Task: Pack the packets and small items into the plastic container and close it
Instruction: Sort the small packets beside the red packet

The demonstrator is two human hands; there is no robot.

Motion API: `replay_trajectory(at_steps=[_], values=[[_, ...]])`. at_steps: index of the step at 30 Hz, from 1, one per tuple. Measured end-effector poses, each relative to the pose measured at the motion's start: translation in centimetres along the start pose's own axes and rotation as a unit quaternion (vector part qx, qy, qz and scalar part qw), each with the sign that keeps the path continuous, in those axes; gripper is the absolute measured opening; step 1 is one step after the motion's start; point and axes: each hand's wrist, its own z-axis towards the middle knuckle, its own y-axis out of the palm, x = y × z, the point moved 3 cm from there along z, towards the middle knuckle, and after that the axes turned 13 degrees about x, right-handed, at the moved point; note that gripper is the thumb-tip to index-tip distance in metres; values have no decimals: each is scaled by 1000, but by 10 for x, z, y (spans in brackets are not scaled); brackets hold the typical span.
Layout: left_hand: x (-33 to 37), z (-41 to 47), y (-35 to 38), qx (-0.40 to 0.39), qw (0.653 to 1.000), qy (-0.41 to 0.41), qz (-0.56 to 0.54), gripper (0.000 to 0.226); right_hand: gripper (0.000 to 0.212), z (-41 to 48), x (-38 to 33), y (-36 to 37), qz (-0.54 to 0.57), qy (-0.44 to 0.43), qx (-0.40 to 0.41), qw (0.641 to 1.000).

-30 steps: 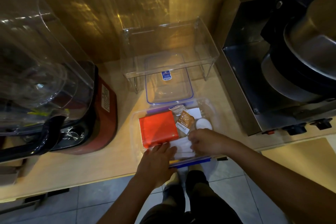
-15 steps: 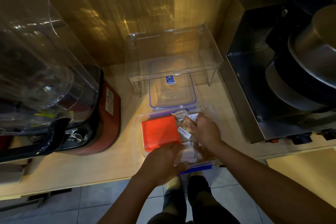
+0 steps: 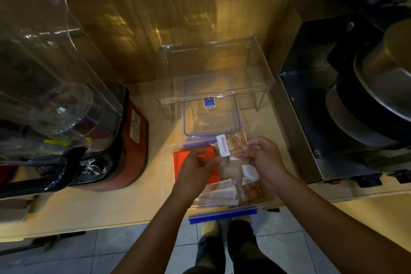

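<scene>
A clear plastic container (image 3: 224, 209) with blue clips sits at the counter's front edge. Inside lie a red packet (image 3: 180, 160), white packets (image 3: 219, 196) and a brown dotted packet (image 3: 255, 191). Both hands hover above the container. My right hand (image 3: 264, 160) pinches a brown packet with a white label (image 3: 231, 143), lifted at the container's far end. My left hand (image 3: 195, 169) lies over the red packet, fingertips at the lifted packet's lower edge. The container's clear lid with blue rim (image 3: 211, 115) lies just behind.
A clear acrylic stand (image 3: 213, 69) straddles the lid at the back. A blender with a red base (image 3: 124, 140) stands to the left. A metal appliance with stacked pans (image 3: 355, 107) fills the right. The counter edge runs just under the container.
Both hands have moved from the container's near end toward its far end. The right hand has picked up the brown labelled packet and lifted it; the left hand came up beside it.
</scene>
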Motion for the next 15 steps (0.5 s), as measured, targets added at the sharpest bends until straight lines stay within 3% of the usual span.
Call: replay_trajectory(at_steps=[2,5,10,12,15], values=[[4,-3,7,-21,995,-42,-87,28,13,-8,2,2,52,47,-37,997],[4,-6,12,5,989,-31,-147,9,15,-19,13,6,58,82,-88,991],[-5,-3,3,120,983,-10,-139,18,19,-22,29,6,-79,72,-154,982],[-8,0,-4,135,985,46,-95,20,18,-17,30,5,-146,21,-117,982],[-10,3,-13,140,981,135,-6,15,22,0,22,2,-254,-128,-27,958]])
